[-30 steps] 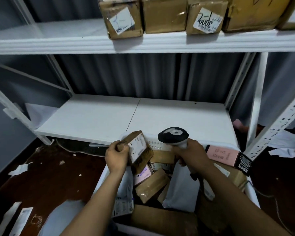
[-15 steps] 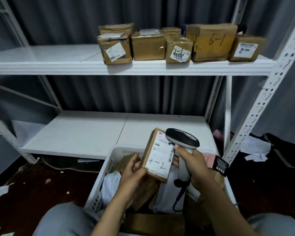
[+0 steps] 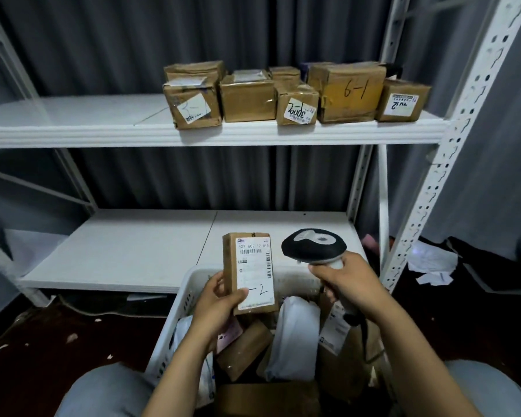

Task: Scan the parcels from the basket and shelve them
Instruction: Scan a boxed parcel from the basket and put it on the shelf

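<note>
My left hand [image 3: 220,299] grips a small brown parcel [image 3: 250,272] upright over the white basket [image 3: 181,308], its white barcode label facing me. Just to its right, my right hand [image 3: 346,284] holds the black-and-white scanner [image 3: 313,245] by its handle, head level with the top of the parcel. Inside the basket lie more parcels: a brown box [image 3: 244,347], a white mailer bag [image 3: 295,335] and others partly hidden by my arms.
A white rack stands ahead. Its upper shelf [image 3: 73,130] carries several brown boxes [image 3: 247,97] on the right half. The lower shelf [image 3: 127,251] is bare. A perforated upright [image 3: 451,145] rises at right. Paper scraps [image 3: 430,263] litter the dark floor.
The parcel came up out of the basket and turned upright with its label towards me. The scanner rose beside it. My view tilted up, showing the whole upper shelf.
</note>
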Demonstrator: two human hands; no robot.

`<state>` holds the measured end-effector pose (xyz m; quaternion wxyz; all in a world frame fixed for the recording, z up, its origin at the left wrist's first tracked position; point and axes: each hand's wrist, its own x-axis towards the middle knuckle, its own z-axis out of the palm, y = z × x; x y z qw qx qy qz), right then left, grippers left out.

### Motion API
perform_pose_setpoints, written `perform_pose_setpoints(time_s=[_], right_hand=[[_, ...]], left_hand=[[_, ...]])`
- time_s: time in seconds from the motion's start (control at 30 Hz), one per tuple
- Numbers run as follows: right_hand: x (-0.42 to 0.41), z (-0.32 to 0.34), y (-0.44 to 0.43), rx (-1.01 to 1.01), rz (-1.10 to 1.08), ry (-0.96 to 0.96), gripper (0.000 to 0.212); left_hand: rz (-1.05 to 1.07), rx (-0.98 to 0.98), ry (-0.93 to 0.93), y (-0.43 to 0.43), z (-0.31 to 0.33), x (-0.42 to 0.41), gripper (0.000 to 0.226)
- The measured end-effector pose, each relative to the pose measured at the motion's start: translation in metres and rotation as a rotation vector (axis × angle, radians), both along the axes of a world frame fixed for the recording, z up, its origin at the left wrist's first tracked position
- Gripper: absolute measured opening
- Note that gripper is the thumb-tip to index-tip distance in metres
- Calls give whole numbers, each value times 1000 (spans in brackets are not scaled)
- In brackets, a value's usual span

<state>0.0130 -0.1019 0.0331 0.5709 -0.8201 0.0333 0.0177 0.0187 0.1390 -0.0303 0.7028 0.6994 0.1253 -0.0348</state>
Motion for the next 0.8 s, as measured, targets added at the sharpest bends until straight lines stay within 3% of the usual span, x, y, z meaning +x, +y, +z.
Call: perform_pose_setpoints(time_s=[0.13, 0.27, 0.8], right_hand=[[-5, 18, -14, -304, 28, -60, 13], [-17, 35, -20, -475, 92, -83, 13], [-25, 41, -21, -533, 130, -79, 8]], left_hand=[[0, 8, -39, 14, 5, 3, 49], [15, -13, -41, 25, 9, 6, 46], [-26, 18, -20, 34, 5, 7, 39]])
